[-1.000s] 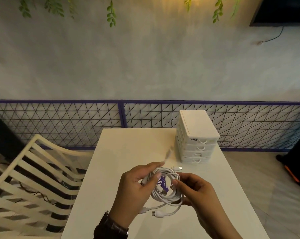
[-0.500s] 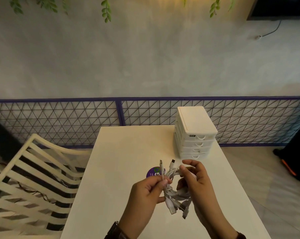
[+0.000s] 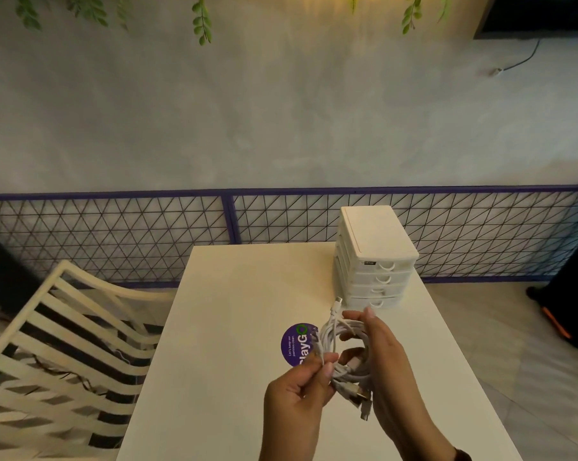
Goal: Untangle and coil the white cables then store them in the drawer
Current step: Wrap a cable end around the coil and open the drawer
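From my remote seat, reading across: a white slatted chair [image 3: 81, 272] stands at the left, beside the white table [image 3: 247, 294], and a round purple sticker [image 3: 294, 344] lies flat on the tabletop just beyond the hands. The left hand [image 3: 297, 397] has its fingers curled in, with thumb and forefinger pinching a single strand. That strand runs up into the white cables [image 3: 334, 331], a loose bundle held in the air above the table. One small connector [image 3: 338, 300] pokes up at the top and the USB plugs [image 3: 360, 399] dangle below. The right hand [image 3: 390, 357] has its fingers hooked through and round the loops, carrying most of the bundle. Behind it on the right sits the small white drawer unit [image 3: 377, 241], all four drawers apparently closed. I judge the untangling is under way, and the coiling is not yet tidy. My worry is the pinched strand: pulled hard while other loops cross it, it could cinch into a knot rather than slide free. The hanging plugs could snag inside a loop. If the right hand loosens its hold, the loops could spill open. No drawer is open yet, so one hand must come free first.
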Motion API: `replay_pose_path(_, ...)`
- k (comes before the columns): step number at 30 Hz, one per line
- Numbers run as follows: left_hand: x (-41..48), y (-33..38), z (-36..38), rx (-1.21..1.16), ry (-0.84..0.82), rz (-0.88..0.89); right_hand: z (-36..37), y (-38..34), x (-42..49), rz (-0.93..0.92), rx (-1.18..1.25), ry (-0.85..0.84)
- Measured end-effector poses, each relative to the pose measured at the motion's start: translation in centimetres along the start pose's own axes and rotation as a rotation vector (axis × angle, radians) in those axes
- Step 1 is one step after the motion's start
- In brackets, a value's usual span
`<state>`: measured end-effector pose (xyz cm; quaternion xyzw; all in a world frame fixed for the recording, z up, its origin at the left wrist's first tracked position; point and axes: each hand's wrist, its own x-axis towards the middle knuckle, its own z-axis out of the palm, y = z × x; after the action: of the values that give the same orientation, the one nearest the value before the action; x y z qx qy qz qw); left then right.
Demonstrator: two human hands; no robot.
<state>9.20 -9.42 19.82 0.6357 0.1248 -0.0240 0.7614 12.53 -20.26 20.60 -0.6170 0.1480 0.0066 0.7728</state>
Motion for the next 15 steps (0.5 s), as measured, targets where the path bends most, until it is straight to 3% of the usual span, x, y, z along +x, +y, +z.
replay_pose_path(8, -0.3, 0.8, 0.7, -0.029, 0.024, 0.062, -0.3, 0.3, -0.3, 0.002, 0.235, 0.042)
replay_pose_path(15, -0.3, -0.2, 0.9, 0.002, 0.054, 0.049, 0.9, 0.3, -0.8, -0.054, 0.087, 0.028)
